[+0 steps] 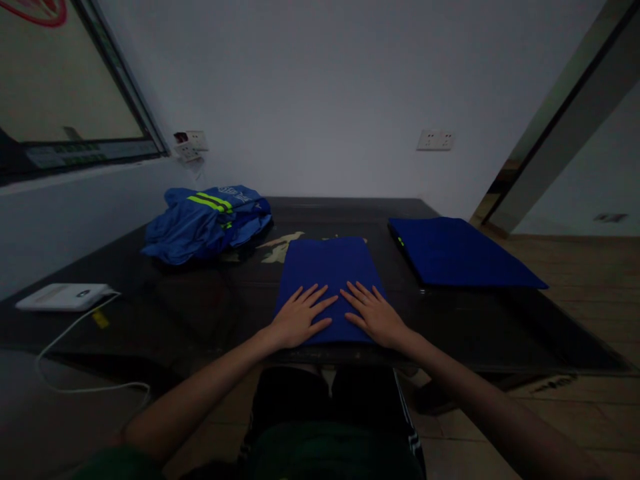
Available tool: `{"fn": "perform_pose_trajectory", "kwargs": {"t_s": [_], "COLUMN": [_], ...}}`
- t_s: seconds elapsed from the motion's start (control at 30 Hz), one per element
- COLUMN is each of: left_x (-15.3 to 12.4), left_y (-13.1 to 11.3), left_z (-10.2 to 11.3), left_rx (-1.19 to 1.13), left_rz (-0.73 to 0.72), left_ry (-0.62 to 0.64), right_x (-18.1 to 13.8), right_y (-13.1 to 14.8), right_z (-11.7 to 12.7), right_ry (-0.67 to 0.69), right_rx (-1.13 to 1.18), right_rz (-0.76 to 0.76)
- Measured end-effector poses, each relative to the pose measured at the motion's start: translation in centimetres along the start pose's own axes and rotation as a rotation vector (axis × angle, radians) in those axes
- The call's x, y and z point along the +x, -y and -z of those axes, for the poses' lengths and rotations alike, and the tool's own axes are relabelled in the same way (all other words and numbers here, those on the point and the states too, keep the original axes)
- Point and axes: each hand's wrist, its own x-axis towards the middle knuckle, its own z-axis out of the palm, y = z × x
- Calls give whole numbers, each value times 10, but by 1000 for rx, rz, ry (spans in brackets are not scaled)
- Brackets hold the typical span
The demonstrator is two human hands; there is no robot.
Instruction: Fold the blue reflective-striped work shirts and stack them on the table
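In the frame's lower centre, the left hand (298,317) and right hand (376,315) lie spread on flat blue cloth (327,263).

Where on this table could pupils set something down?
Bare table shows in front of the flat blue cloth on the right, and in a strip between it and the middle blue cloth. Another patch lies between the yellow mark and the left hand. Crowded: the back left, under the crumpled blue garment, and the centre front, where the right hand rests too.
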Motion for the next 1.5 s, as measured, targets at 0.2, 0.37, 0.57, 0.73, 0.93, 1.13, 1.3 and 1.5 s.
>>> {"fn": "perform_pose_trajectory", "kwargs": {"t_s": [0.2, 0.37, 0.57, 0.73, 0.93, 1.13, 1.3, 1.5], "left_x": [-13, -15, -4, -2, -4, -4, -13, -50], "left_y": [21, 9, -30, -24, -20, -21, -28, -49], "left_z": [-2, 3, -5, -16, -16, -15, -12, -5], "left_rx": [49, 55, 4, 49, 53, 27, -20, -234], "left_rz": [49, 125, 85, 79, 83, 69, 76, 74], "left_ry": [-27, -21, -49, -103, -88, -101, -88, 24], "right_x": [-14, -13, -6, -6, -7, -9, -16, -55], "right_y": [-23, -14, 24, 25, 21, 23, 30, 57], "right_z": [0, 10, 6, -5, -4, 0, -2, -8], "right_ry": [-22, -22, -20, -32, -28, 5, 7, 23], "right_rx": [-26, -65, 87, 42, 57, 72, 72, 140], "right_rz": [-58, -78, 52, 48, 50, 49, 46, 12]}}
